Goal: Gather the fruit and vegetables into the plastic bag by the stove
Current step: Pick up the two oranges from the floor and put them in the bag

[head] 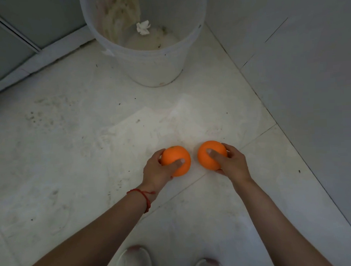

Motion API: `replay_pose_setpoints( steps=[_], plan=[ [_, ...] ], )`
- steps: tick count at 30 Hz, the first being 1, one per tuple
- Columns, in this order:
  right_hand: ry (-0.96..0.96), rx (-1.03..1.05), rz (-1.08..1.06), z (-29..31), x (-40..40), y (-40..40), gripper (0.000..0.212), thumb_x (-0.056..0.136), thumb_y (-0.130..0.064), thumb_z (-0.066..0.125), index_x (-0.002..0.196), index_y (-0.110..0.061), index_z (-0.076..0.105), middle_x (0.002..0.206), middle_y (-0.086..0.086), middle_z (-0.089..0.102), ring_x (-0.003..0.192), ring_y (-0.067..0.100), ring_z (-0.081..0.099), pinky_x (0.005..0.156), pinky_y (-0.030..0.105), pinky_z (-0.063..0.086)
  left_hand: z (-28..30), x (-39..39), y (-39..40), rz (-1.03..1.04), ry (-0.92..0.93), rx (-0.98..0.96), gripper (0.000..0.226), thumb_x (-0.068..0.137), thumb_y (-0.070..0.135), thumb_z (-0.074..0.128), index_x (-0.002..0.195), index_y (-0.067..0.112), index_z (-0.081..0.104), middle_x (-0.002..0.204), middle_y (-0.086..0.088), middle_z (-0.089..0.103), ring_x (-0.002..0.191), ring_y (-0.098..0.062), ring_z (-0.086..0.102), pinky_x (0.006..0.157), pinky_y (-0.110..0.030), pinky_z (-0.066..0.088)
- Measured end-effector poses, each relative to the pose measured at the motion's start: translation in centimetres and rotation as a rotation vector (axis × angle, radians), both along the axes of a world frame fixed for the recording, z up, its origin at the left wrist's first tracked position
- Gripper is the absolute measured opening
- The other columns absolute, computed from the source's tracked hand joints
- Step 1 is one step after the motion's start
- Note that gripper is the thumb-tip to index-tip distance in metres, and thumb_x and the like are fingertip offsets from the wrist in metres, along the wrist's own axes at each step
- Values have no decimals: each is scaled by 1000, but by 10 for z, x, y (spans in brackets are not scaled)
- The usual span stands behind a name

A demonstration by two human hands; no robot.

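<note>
Both oranges were best kept cupped from the outer side and carried level, since neither the plastic bag nor the stove was in view. Nearest the white plastic bucket point(155, 58), yet well short of it, the left hand point(156, 171) gripped a round orange fruit point(177, 160), thumb across its top. Beside it, the right hand point(233, 163) gripped a second round orange fruit point(211, 155) likewise. Both forearms reached forward over the pale tiled floor point(68, 149).

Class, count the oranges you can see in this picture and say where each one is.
2. One orange is gripped in the left hand; the other orange is gripped in the right hand. Both are over the tiled floor. More may lie out of view.
</note>
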State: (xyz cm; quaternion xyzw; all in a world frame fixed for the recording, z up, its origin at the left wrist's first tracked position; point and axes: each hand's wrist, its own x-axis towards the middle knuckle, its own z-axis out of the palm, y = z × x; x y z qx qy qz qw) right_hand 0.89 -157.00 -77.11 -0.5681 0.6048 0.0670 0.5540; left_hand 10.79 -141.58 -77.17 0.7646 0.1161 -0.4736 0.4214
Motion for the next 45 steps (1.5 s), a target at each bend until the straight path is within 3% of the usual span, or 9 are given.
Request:
replay_pose_setpoints(
  steps=[6, 11, 18, 29, 35, 45],
  plan=[
    [-22, 62, -71, 40, -10, 1, 61, 76, -24, 73, 131, -13, 49, 134, 11, 47, 112, 26, 53, 81, 41, 55, 36, 3, 6, 134, 62, -25, 61, 73, 23, 75, 129, 15, 49, 128, -14, 49, 108, -30, 55, 76, -40, 56],
    [-59, 98, -107, 103, -16, 9, 54, 78, -19, 72, 127, -11, 51, 121, 7, 49, 105, 25, 54, 79, 41, 54, 98, 3, 16, 226, 77, -55, 58, 75, 20, 74, 127, 16, 49, 127, -13, 48, 103, -28, 55, 70, -34, 56],
    [-158, 90, -95, 197, -19, 19, 46, 78, -16, 72, 121, -15, 55, 113, 3, 53, 101, 22, 58, 67, 29, 54, 196, 1, 25, 326, 59, -90, 59, 76, 20, 72, 129, 13, 47, 127, -13, 47, 106, -28, 56, 74, -36, 57],
    [-271, 127, -185, 375, -21, 23, 34, 79, -12, 69, 110, -18, 55, 109, 4, 58, 93, 17, 61, 75, 37, 55, 382, 4, 32, 483, 9, -186, 54, 79, 15, 69, 128, 12, 46, 118, -11, 50, 106, -27, 57, 68, -32, 59],
    [-354, 168, -232, 475, -18, 29, 40, 81, -15, 66, 119, -11, 55, 103, -3, 60, 86, 6, 61, 70, 32, 58, 482, 4, 28, 467, -36, -261, 40, 80, 12, 68, 115, 17, 49, 98, 1, 56, 87, -12, 60, 71, -33, 58],
    [-472, 131, -254, 616, -17, 45, 43, 81, -15, 66, 122, -10, 54, 111, 3, 59, 86, 7, 61, 69, 32, 56, 620, 3, 42, 473, -96, -326, 44, 79, 12, 68, 120, 14, 52, 114, -11, 56, 95, -21, 60, 73, -36, 58]
  ],
)
